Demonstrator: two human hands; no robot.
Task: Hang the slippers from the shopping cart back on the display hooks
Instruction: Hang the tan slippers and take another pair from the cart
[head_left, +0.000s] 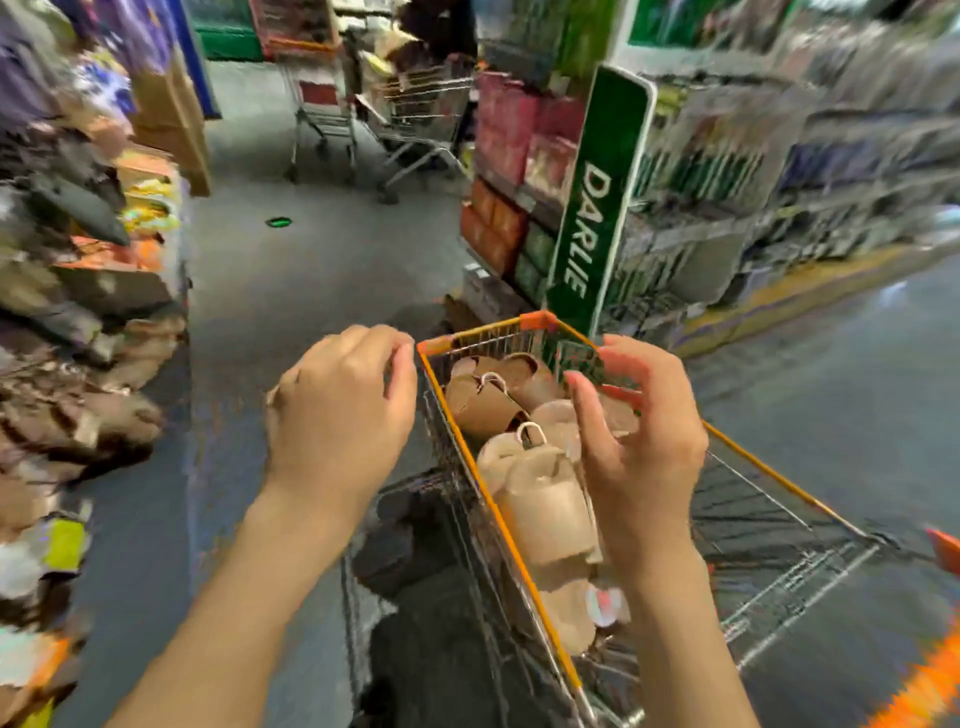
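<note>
- both hands are being held out over the shopping cart (519, 551), and nothing is being gripped by either one.
- the left hand (337, 410) is being kept loosely curled, fingers bent but empty, just to the left of the cart's orange rim.
- the right hand (639, 431) is being spread wide, fingers arched, directly above the slippers.
- the slippers are being carried inside the cart: a beige pair (545, 499) lying near, a brown pair (488, 400) lying farther, each with a pale hanger loop (530, 434) sticking up.
- the picture is heavily smeared, so the display hooks cannot be made out; blurred goods are being passed on the left (78, 312) and a green "darlie" sign (592, 208) on the far right.
- the pick is judged as not yet started; the beige pair is being favoured as the nearest one.
- for a clean lift, the loop should be pinched rather than the soft sole, so that both slippers are being raised together.
- the loop should be kept upright and facing outward, ready to be slid onto a hook.
- a snag on the wire mesh is being risked if the pair is dragged sideways.
</note>
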